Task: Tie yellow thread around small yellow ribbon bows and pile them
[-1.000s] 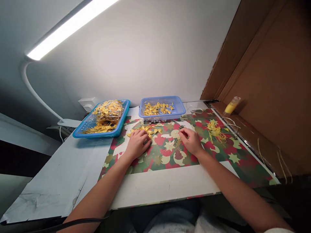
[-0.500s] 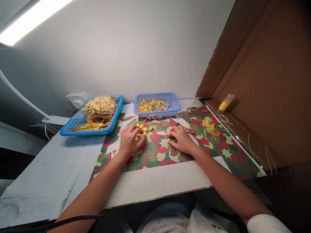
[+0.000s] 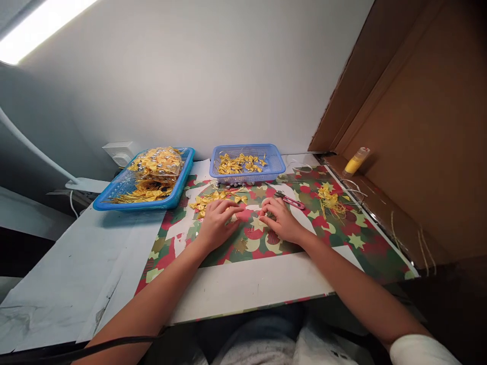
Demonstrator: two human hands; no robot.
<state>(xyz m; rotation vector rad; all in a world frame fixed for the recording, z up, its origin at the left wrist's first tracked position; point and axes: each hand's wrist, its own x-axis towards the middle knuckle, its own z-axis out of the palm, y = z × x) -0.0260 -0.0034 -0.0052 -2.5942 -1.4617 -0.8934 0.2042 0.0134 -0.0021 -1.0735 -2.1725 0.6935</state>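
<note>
- shifted since half a second ago: left hand (image 3: 219,222) away from the loose gold ribbon bows (image 3: 201,204) and toward right hand (image 3: 282,222), with a smaller gap between the two.
- left grip: fingers half curled, thumb apart from forefinger; cannot tell if holding anything.
- right grip: thumb and fingertips bent close together, narrow; too small to tell if pinching anything.
- loose bows: heaped on the camouflage-print sheet (image 3: 228,259) over the bench (image 3: 243,286), just beyond left hand.
- progress, as a judgement: partway; many bows in the bright blue basket (image 3: 182,185), some bagged in clear plastic (image 3: 163,163), a smaller lot in the lilac-blue basket (image 3: 247,177), and the loose heap left on the bench; cannot tell finished from unfinished.
- nearby: silver beads (image 3: 236,185) in front of the lilac-blue basket, pink-handled snips (image 3: 293,202) just behind right hand, yellow thread tangle (image 3: 335,204) farther right.
</note>
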